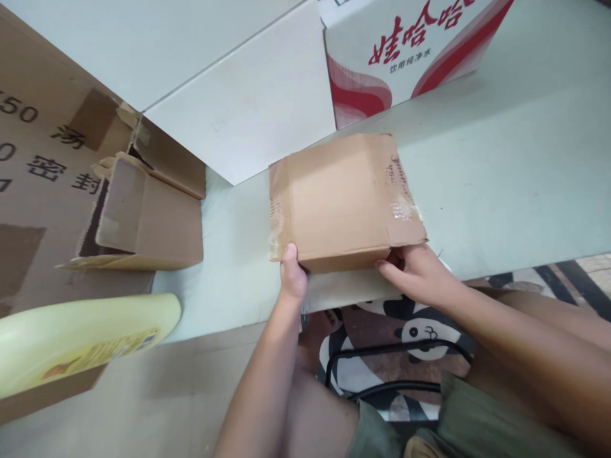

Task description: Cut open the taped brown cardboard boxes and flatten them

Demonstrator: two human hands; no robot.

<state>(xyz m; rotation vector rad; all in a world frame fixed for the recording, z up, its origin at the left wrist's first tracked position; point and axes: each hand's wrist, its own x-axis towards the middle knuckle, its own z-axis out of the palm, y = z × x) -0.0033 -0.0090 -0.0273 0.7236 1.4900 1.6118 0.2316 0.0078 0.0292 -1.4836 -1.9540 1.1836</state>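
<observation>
A brown cardboard box (337, 197) lies on the pale tabletop in front of me, with torn tape and dark scuffs on its side flaps. At its near left corner, my left hand (293, 272) grips the edge, the thumb lying up along the taped flap and the other fingers hidden beneath. My right hand (411, 266) holds the near right corner; its fingers reach under the right flap and are partly out of sight, while the thumb rests by the box's front face.
Smaller open cardboard boxes (157, 219) stand at left by a large printed carton (33, 152). A pale yellow bottle (86, 337) is at lower left. Behind are a white box (252, 108) and a red-and-white carton (382, 83). The table (515, 184) ends just before my knees.
</observation>
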